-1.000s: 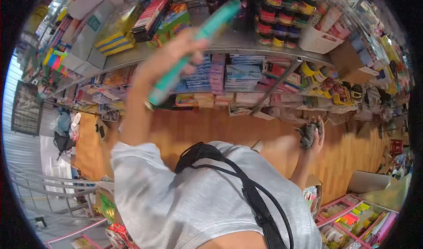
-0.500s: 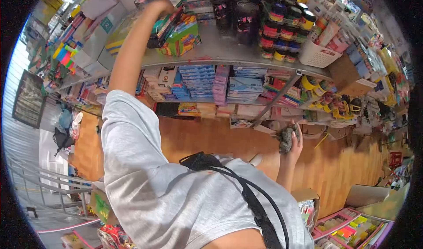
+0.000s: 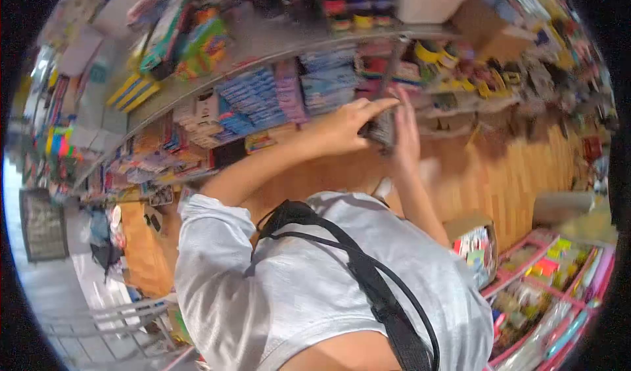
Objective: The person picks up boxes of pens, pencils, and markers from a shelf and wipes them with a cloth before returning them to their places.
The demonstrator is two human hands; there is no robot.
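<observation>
A dark grey, crumpled cloth (image 3: 380, 133) sits between my two hands, partly covered and blurred by motion. My left hand (image 3: 347, 126) comes from the left and closes on its near side, with thumb and fingers bent around it. On its other side my right hand (image 3: 407, 131) presses against it, fingers long and pointing up, so the cloth is held between both hands. Both are in front of the lower shelf, over the wooden floor (image 3: 315, 175).
Ahead runs a metal shelf (image 3: 263, 57) with a bright green box (image 3: 204, 46), stacked paint jars (image 3: 361, 3) and a white basket (image 3: 427, 4). Blue boxes (image 3: 253, 98) fill the level below. At lower right stand a cardboard box (image 3: 483, 279) and a pink-edged display (image 3: 509, 276).
My left hand has left the items on the upper shelf and come down and right to the cloth. My right hand has risen with the cloth. The view has shifted.
</observation>
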